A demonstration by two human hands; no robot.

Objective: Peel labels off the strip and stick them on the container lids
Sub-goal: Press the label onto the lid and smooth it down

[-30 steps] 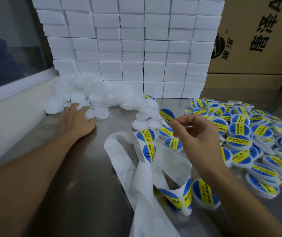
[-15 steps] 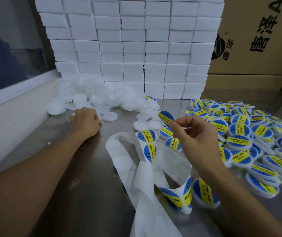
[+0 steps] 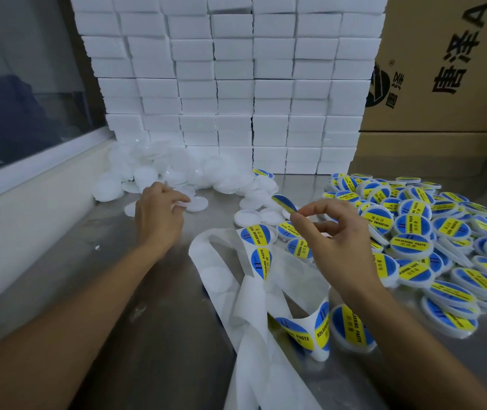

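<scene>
Tabletop [image 3: 153, 306]: left hand [image 3: 155, 216] (nearer) gripping lid [image 3: 183, 204]

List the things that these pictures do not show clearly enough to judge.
- Head view: whether the left hand truly grips a blank lid; its own fingers hide the contact.
- The peeled label in the right hand is edge-on, its print unreadable.
- The label strip runs off the bottom edge.
</scene>
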